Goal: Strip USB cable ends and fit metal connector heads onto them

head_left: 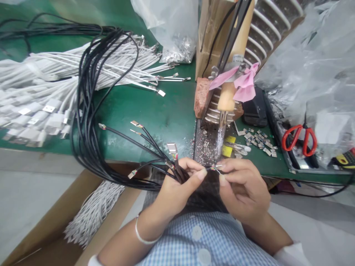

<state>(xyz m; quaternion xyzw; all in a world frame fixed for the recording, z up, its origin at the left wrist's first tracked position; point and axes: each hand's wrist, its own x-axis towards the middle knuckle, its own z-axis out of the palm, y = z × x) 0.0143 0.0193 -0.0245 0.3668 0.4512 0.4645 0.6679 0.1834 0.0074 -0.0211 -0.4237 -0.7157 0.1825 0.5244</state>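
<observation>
My left hand (180, 184) is closed round several black cables (91, 147), pinching one cable's end between thumb and forefinger. Small metal connectors (172, 148) with coloured wires stick out from other cable ends beside it. At the pinched end, my right hand (245, 188) holds a tiny connector (216, 167) between thumb and fingers, close to the thin wires. Just above both hands, a soldering iron (225, 99) with a wooden handle hangs tip-down, a pink cloth tied round it. The fine joint of wires and connector is too small to make out.
White cables (50, 88) lie bundled at the left, more in a cardboard box (111, 221) below. Small connector pieces (260, 140) are scattered right of the iron. Red-handled scissors (299, 140) lie at the right edge. A brick (201, 96) and coiled metal holder (266, 29) stand behind.
</observation>
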